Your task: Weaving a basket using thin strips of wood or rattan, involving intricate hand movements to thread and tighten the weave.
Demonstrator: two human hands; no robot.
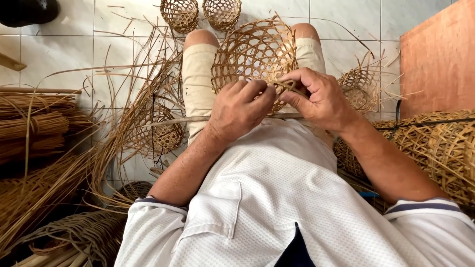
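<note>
The left hand (241, 104) is curling its fingers closed over the near rim of a round, open-weave tan cane basket (255, 54) that is resting on the person's lap, grip clenched on the rim. Just beside it, the right hand (319, 96) is pinching a thin flat cane strip (288, 86) against the same rim. Farther off, two small finished woven baskets (200, 14) are sitting on the white tiled floor (64, 49).

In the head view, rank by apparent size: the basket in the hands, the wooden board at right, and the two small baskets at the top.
1. Wooden board, partly cropped.
2. Basket in the hands.
3. The two small baskets look alike; farther away, so unsure.
</note>
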